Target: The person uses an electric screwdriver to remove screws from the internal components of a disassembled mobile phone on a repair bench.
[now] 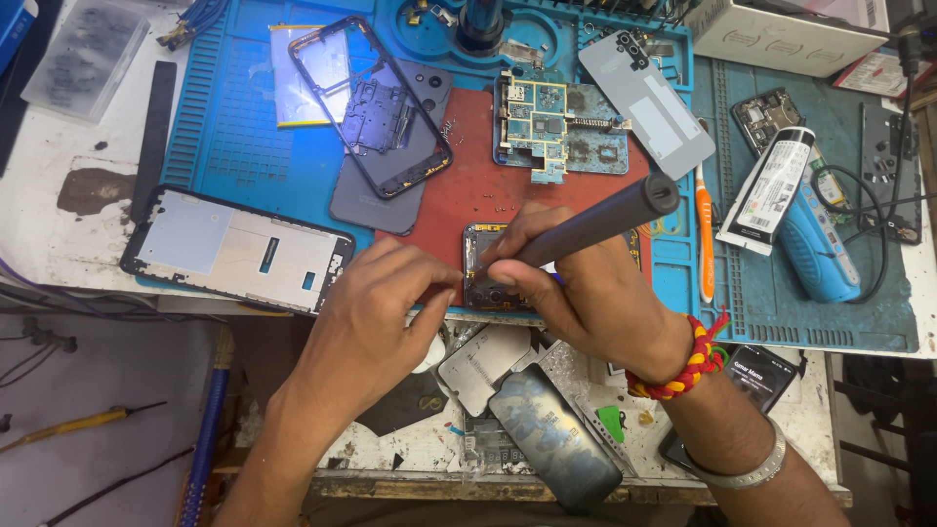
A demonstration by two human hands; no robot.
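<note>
Blue repair mat (pixel 244 146) covers my worktop (pixel 59 185), red pad (pixel 478 195) at centre. Opened phone (pixel 488 283) lies at the pad's 6 o'clock edge; my left hand (pixel 376 312) pinches its side. Right hand (pixel 576 293) grips dark electric screwdriver (pixel 595 222), tail toward 2 o'clock, tip on the phone.

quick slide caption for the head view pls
Right hand works a dark electric screwdriver on an opened phone steadied by the left hand, on a red pad among phone parts.
</note>
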